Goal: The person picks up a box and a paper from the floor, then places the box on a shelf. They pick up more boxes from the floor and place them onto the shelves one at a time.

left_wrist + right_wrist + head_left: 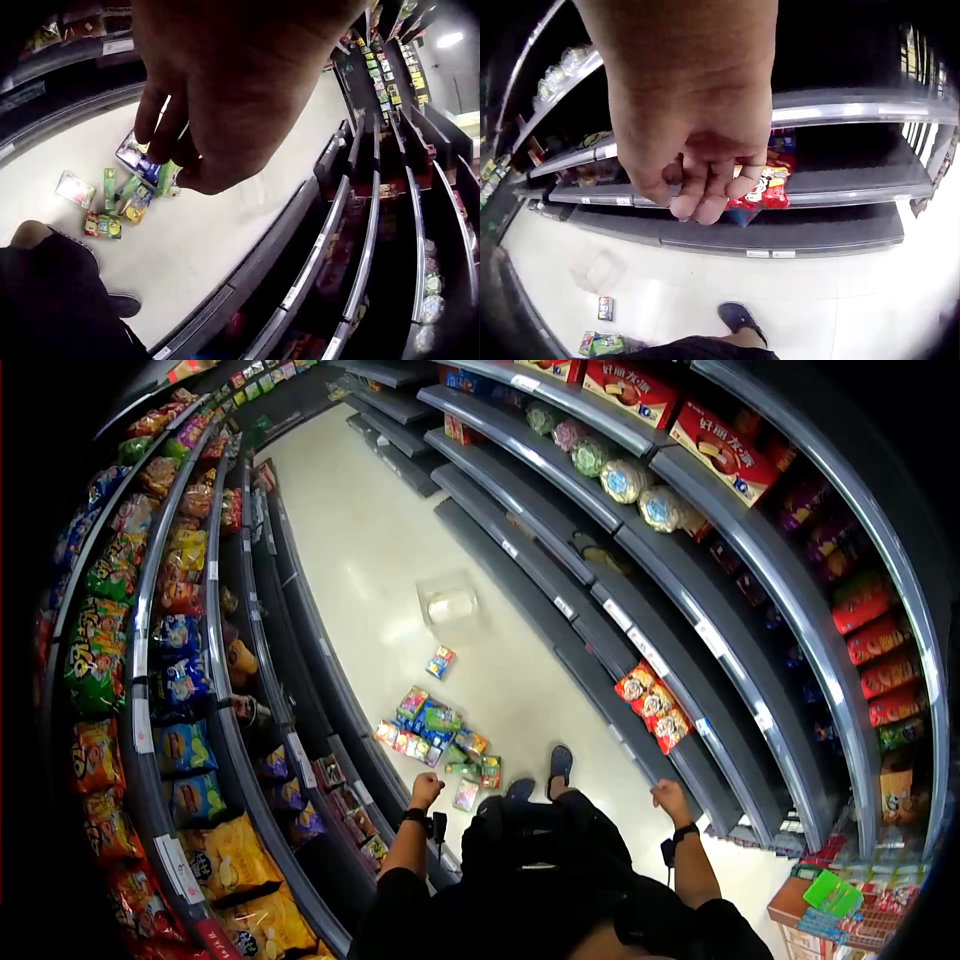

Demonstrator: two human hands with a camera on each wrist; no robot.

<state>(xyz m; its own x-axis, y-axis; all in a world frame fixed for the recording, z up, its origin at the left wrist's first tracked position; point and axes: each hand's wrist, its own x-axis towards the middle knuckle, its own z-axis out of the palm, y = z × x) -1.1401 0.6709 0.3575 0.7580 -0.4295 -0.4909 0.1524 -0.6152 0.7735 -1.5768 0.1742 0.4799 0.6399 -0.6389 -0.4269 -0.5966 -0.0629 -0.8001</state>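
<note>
Both hands empty above a loose spill of packets in a shop aisle

I have two bare hands in my head view, and neither has anything in its grasp. The left hand (427, 790) hangs over the aisle floor (335, 510) with relaxed, slightly bent fingers, beside the jumbled snack packets (432, 731). The right hand (670, 798) is just as slack, near the red snack bags (653, 707) on the lower shelf (562, 608) but apart from them. Further up the aisle a small carton (440, 662) lies alone, and beyond it stands or lies a clear container (448, 603); I cannot tell which way up it is

My first worry is footing. The dark shoes (561, 762) are close to the nearest packets, so a careless step could crush one or make it slide underfoot. The pile is uneven, with packets overlapping at odd angles; pulling a lower one may tip the rest and scatter them. The container is pale against a pale floor, so I judge it easy to misjudge or kick. The red bags sit by the shelf's front edge, where a swing of the right wrist could brush them off. Glossy wrappers may also slip from a light pinch
</note>
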